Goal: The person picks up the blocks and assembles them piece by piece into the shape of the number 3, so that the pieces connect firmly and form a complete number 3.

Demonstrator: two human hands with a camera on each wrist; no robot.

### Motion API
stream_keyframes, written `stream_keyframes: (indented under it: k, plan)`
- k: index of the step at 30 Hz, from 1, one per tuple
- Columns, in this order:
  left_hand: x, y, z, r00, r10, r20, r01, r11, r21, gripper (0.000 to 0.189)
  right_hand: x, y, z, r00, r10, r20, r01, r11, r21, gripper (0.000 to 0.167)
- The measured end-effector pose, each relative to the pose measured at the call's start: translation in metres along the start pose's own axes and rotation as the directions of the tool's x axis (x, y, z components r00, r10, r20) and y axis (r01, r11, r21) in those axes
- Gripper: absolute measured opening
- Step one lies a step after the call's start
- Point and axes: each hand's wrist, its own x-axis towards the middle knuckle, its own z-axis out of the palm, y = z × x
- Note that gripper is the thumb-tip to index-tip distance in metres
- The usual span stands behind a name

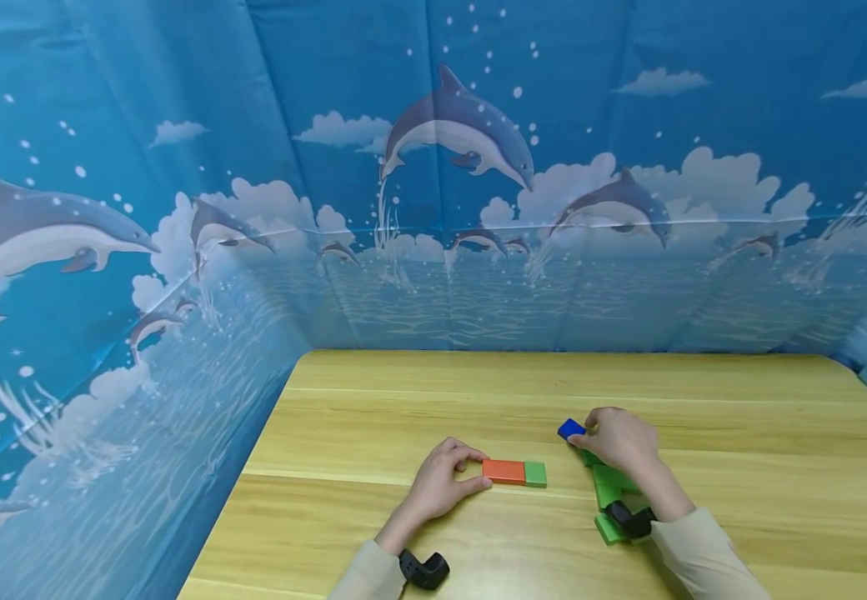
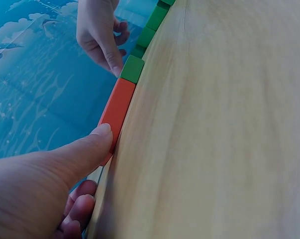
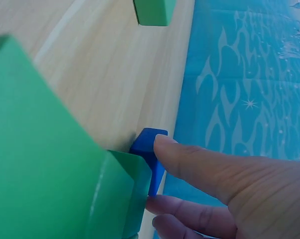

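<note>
My left hand [image 1: 444, 479] pinches the left end of a red block [image 1: 503, 472] between thumb and fingers. A small green block [image 1: 534, 474] sits flush against the red block's right end, in line with it. Farther right, my right hand [image 1: 621, 437] pinches a blue block [image 1: 571, 428]. In the right wrist view the thumb lies on the blue block [image 3: 149, 139], close beside a green block [image 3: 136, 169]. Several green blocks [image 1: 608, 487] lie under the right hand and wrist, partly hidden by them.
Everything lies on a wood-grain table [image 1: 373, 408]. A blue curtain [image 1: 478, 300] printed with dolphins hangs behind it and along its left side. Each wrist wears a black device, the left one [image 1: 424, 571] near the sleeve, the right one [image 1: 631, 521] over the green blocks.
</note>
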Motion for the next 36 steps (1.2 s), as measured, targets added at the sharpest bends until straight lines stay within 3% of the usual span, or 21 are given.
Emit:
stream_keyframes:
  k: [7, 12, 19, 36]
  plan:
    - [0.000, 0.001, -0.001, 1.000, -0.003, 0.001, 0.003, 1.000, -0.004, 0.036, 0.003, -0.002, 0.002, 1.000, -0.021, 0.003, 0.021, 1.000, -0.017, 0.039]
    - [0.000, 0.001, -0.001, 1.000, -0.013, 0.005, 0.013, 1.000, -0.007, 0.037, 0.004, -0.005, 0.005, 0.997, -0.083, -0.006, 0.083, 0.996, -0.020, 0.035]
    - [0.001, 0.000, 0.000, 1.000, -0.017, 0.004, 0.017, 1.000, -0.015, 0.036, 0.002, -0.008, 0.010, 0.978, -0.206, -0.032, 0.206, 0.978, -0.022, 0.029]
    - [0.000, 0.003, -0.002, 1.000, -0.018, 0.005, 0.018, 1.000, -0.006, 0.036, -0.005, -0.018, 0.014, 0.942, -0.333, -0.036, 0.331, 0.942, -0.057, 0.028]
